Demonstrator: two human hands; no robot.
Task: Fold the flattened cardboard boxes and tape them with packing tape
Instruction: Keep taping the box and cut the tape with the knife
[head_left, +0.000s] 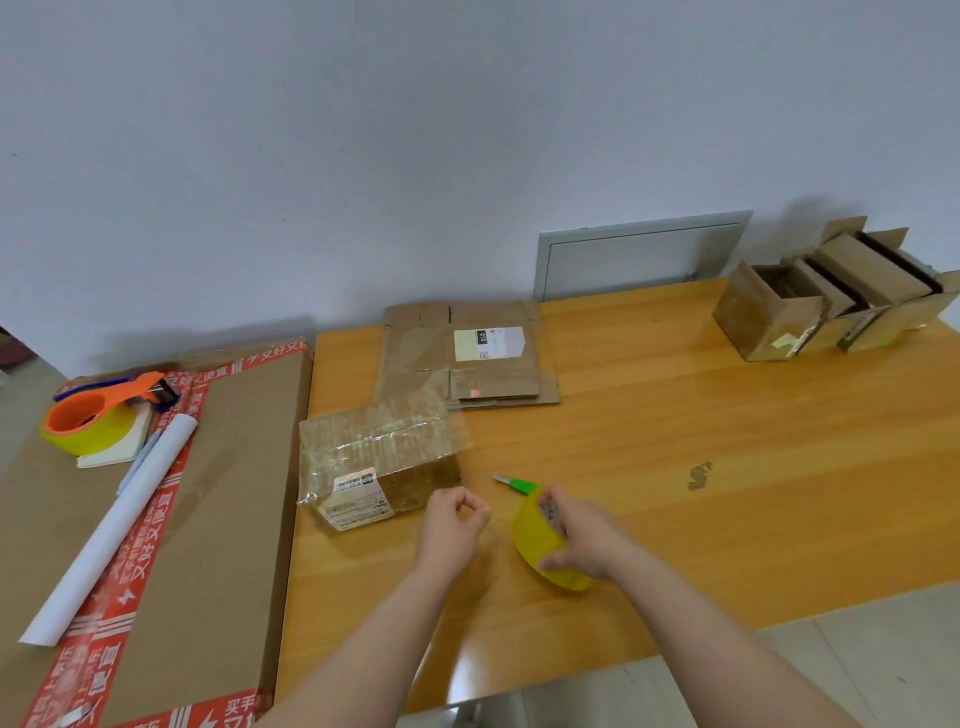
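With right hand (584, 535) gripping the roll (535, 545) and left hand (451, 526) fingers (469, 503) pinching what seems its tape end, we risk the strip twisting and sticking to itself.

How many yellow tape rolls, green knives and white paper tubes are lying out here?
Yellow packing tape rolls: 2
Green-handled utility knife: 1
White rolled paper tube: 1
Total: 4

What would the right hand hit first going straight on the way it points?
Probably the green cutter, lying just ahead of the right hand and its yellow tape roll; the taped box is beyond it. Depth is unclear.
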